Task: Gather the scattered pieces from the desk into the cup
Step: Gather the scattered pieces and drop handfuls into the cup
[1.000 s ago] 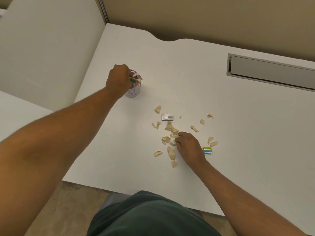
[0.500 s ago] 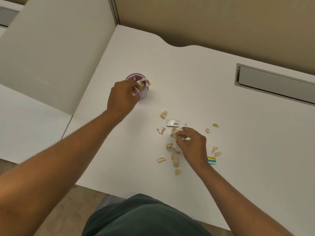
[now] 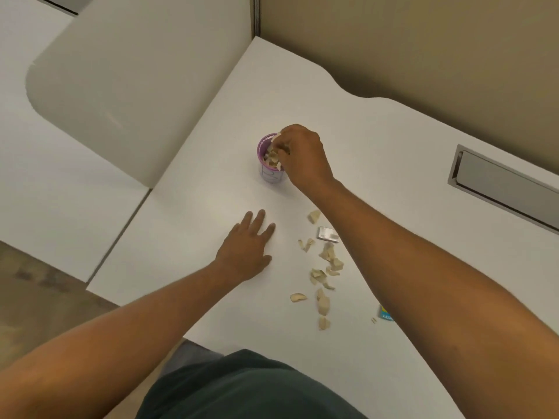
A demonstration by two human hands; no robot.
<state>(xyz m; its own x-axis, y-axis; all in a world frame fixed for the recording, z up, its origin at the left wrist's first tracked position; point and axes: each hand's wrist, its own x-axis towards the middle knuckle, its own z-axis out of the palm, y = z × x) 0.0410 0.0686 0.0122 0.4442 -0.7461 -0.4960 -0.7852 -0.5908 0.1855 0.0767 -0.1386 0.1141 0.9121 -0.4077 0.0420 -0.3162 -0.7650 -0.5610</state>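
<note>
A small purple-rimmed cup (image 3: pixel 270 173) stands on the white desk (image 3: pixel 393 164), filled with beige pieces. My right hand (image 3: pixel 302 155) hovers over the cup's right rim, fingers pinched on a beige piece at the mouth. My left hand (image 3: pixel 246 252) lies flat on the desk below the cup, fingers apart, holding nothing. Several beige scattered pieces (image 3: pixel 325 267) lie on the desk to the right of my left hand, partly hidden under my right forearm.
A small silver box (image 3: pixel 327 234) lies among the pieces. A blue and yellow packet (image 3: pixel 384 314) peeks out beside my right forearm. A metal cable slot (image 3: pixel 502 186) is set in the desk at the right. The desk's left edge drops to the floor.
My right hand left the pile with a piece and reached up to the cup. My left hand came away from the cup and settled flat on the desk.
</note>
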